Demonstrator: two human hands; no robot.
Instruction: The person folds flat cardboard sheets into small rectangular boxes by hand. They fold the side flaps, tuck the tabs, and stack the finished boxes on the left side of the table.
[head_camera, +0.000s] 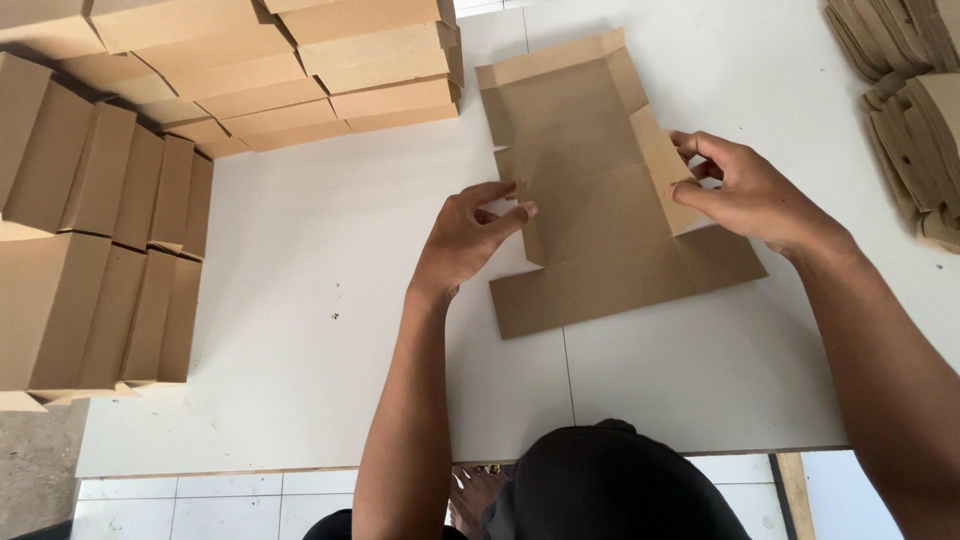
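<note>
Box blank (600, 210): L hand (465, 240), R hand (745, 190) pinch side flaps

Bare white bench (300, 360) lies open left of the left hand (468, 238) and along the near edge, wide room to pass there. Rows of folded brown boxes (95, 240) wall off the far-left side, more stacked boxes (330, 70) block the back-left, and a pile of flat cardboard blanks (915, 110) crowds the far-right corner. The flat cardboard sheet (600, 200) fills the middle between both hands, right hand (745, 190) on its raised side flap; an open strip of bench runs between sheet and blanks.
</note>
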